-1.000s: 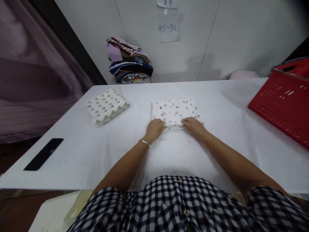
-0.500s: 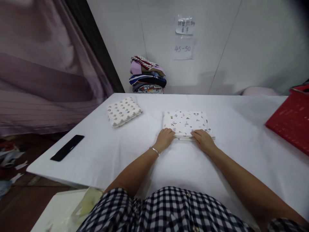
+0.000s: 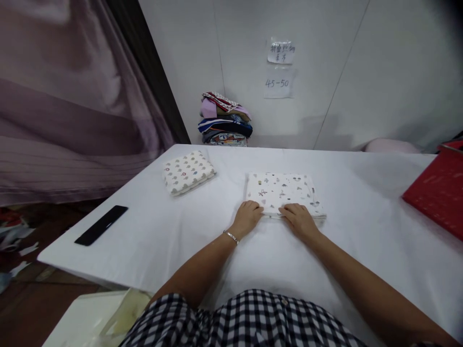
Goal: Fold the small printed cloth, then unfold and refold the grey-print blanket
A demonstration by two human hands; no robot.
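A folded white cloth [image 3: 284, 190] with small scattered prints lies flat on the white-covered table [image 3: 361, 217] in front of me. My left hand [image 3: 248, 215], with a bracelet at its wrist, grips the near edge at the left corner, fingers curled over it. Along that same edge, right of the middle, my right hand [image 3: 298, 219] is closed on the cloth, its thumb hidden. Some layers show at the near right corner. A second folded cloth [image 3: 188, 172], white with grey-green tree-like prints, rests apart at the far left.
A black flat object [image 3: 101, 225] lies by the table's left edge. At the right is a red bag [image 3: 439, 190]. Behind the table rises a stack of folded fabrics [image 3: 224, 120] against the wall. A purple curtain [image 3: 72, 106] hangs at left; a white stool-like surface [image 3: 87, 315] stands below.
My right hand has slid slightly left along the near edge, closer to my left hand. The whole view has shifted a little downward in the frame; the other things keep their places.
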